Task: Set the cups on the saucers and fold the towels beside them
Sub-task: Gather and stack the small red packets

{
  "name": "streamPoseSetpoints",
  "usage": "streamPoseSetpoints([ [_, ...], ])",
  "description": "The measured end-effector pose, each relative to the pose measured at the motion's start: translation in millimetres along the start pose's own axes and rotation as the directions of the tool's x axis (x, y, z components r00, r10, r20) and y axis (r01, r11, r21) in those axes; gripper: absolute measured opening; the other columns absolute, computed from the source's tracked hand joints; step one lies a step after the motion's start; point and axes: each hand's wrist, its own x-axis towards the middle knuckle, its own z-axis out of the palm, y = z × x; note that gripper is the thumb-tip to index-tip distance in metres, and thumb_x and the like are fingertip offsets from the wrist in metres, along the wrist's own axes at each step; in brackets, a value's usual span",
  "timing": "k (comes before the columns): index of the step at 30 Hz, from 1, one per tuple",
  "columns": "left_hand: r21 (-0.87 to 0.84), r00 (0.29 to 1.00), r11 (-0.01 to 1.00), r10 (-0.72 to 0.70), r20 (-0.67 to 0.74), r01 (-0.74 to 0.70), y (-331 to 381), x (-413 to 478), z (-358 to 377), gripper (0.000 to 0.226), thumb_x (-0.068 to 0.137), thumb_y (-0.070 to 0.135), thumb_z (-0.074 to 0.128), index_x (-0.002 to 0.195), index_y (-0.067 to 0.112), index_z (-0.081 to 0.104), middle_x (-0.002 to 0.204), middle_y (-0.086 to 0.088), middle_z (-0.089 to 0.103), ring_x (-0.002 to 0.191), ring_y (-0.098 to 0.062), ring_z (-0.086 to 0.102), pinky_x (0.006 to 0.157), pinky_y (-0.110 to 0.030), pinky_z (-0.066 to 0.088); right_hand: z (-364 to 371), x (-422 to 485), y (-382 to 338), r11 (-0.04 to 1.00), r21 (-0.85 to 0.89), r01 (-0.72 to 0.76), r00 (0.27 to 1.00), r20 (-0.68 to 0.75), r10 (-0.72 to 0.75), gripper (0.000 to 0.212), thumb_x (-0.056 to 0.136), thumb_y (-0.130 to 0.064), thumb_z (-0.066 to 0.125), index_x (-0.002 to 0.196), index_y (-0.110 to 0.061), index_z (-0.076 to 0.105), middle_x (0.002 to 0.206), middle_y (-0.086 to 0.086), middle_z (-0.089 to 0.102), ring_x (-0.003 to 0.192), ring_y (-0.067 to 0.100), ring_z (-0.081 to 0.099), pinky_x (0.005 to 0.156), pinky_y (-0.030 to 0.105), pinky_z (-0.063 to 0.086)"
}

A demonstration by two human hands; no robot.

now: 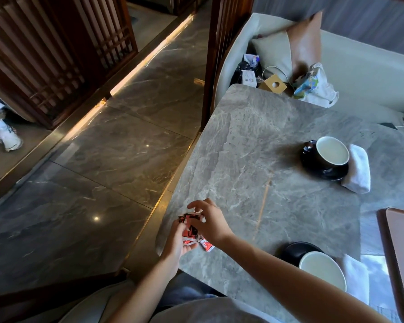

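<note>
Holds, in the left hand (175, 243), a bunch of small red, black and white paper sachets (191, 229), fingers curled up under them. Pinches the top of the same bunch with the right hand (209, 223), thumb and fingertips closed on it, forefinger raised. Seems to gather them over the seven-o'clock corner of the grey marble-patterned table (254, 136), well apart from the settings, probably to tidy loose litter away.

At four o'clock from the hands: the near cup (322, 271), round, dark outside and white inside, standing on the near saucer (296, 249), black and glossy. Just beside it, at three o'clock of the cup, the near towel (357, 278), white cloth, folded.

At two o'clock, farther off: the far cup (332, 151), same make, on the far saucer (324, 174), with the far towel (359, 169), folded white, touching the saucer's three-o'clock rim. Placed so, presumably, to keep each towel within reach of its cup.

Counted: two cups, two saucers, two towels, all paired. Sachets: several, overlapping, number not clear. Judged from this, both settings look complete.
</note>
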Motion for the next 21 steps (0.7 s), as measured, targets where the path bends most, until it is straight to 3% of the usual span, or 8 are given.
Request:
streamPoseSetpoints([
  [2,0.083,0.997,0.994,0.074,0.020,-0.076,-3.8,-1.7,-1.7,0.014,0.095,0.018,0.045,0.098,0.021,0.058,0.091,-0.005,0.067,0.085,-0.018,0.064,0.063,-0.029,0.051,-0.8,1.5,-2.6,0.996,0.081,-0.022,1.000,-0.016,0.024,0.023,0.088,-0.012,0.057,0.108,-0.021,0.063,0.096,-0.003,0.061,0.088,0.014,0.061,0.080,0.026,0.052],
  [5,0.028,0.994,0.995,0.098,-0.040,-0.097,-4.2,1.1,-7.2,0.020,0.095,0.013,0.045,0.111,0.017,0.055,0.100,-0.010,0.065,0.086,-0.021,0.063,0.065,-0.031,0.052,-7.1,2.9,-1.4,0.996,0.084,-0.004,0.995,-0.100,0.012,0.022,0.089,-0.012,0.051,0.099,-0.023,0.068,0.093,-0.006,0.072,0.090,0.008,0.067,0.083,0.035,0.054],
  [8,-0.033,0.990,0.996,0.073,-0.123,-0.077,-2.5,8.5,-12.9,0.026,0.095,0.013,0.044,0.120,0.009,0.052,0.112,-0.018,0.060,0.090,-0.026,0.061,0.068,-0.033,0.052,-17.1,-0.9,16.3,0.976,-0.208,0.062,0.997,0.065,-0.050,0.034,0.086,-0.016,0.057,0.117,-0.029,0.061,0.122,-0.006,0.062,0.114,0.012,0.056,0.091,0.034,0.050],
  [10,-0.089,0.991,0.994,0.058,-0.125,-0.069,-1.7,11.1,-14.9,0.023,0.095,0.011,0.042,0.114,0.009,0.054,0.106,-0.015,0.062,0.086,-0.024,0.062,0.060,-0.029,0.053,-18.3,-9.5,32.9,0.891,-0.425,0.158,0.964,0.263,-0.046,0.052,0.084,-0.024,0.064,0.133,-0.032,0.048,0.143,-0.006,0.041,0.130,0.016,0.035,0.097,0.037,0.046],
  [12,-0.114,0.991,0.991,0.063,-0.115,-0.076,-0.4,11.2,-16.2,0.022,0.094,0.009,0.042,0.109,0.011,0.058,0.098,-0.012,0.065,0.083,-0.023,0.064,0.051,-0.025,0.056,-15.4,-19.0,45.3,0.823,-0.522,0.224,0.952,0.298,-0.070,0.058,0.084,-0.033,0.065,0.137,-0.032,0.041,0.146,-0.006,0.032,0.133,0.017,0.027,0.101,0.038,0.041],
  [15,-0.138,0.994,0.987,0.064,-0.093,-0.077,-0.7,10.7,-18.0,0.021,0.095,0.010,0.042,0.108,0.013,0.058,0.094,-0.009,0.066,0.085,-0.023,0.065,0.055,-0.026,0.058,-14.9,-21.6,50.4,0.832,-0.515,0.208,0.965,0.247,-0.088,0.041,0.082,-0.035,0.066,0.118,-0.028,0.049,0.126,-0.004,0.048,0.120,0.020,0.039,0.084,0.034,0.044],
  [17,-0.157,0.996,0.986,0.037,-0.078,-0.048,-0.9,9.8,-18.4,0.018,0.096,0.011,0.043,0.108,0.013,0.056,0.092,-0.007,0.065,0.084,-0.024,0.064,0.062,-0.031,0.056,-18.8,-15.1,46.3,0.882,-0.457,0.118,0.972,0.237,-0.008,0.027,0.085,-0.035,0.062,0.110,-0.027,0.053,0.112,-0.001,0.061,0.107,0.022,0.052,0.073,0.031,0.043],
  [21,-0.165,0.997,0.986,-0.006,-0.071,-0.005,-0.3,14.3,-18.3,0.019,0.096,0.010,0.044,0.114,0.009,0.051,0.097,-0.014,0.062,0.082,-0.025,0.061,0.068,-0.034,0.051,-32.4,2.0,30.0,0.988,-0.156,-0.019,0.973,0.223,0.054,0.017,0.089,-0.024,0.062,0.097,-0.011,0.068,0.081,0.005,0.062,0.075,0.022,0.057,0.060,0.022,0.042],
])
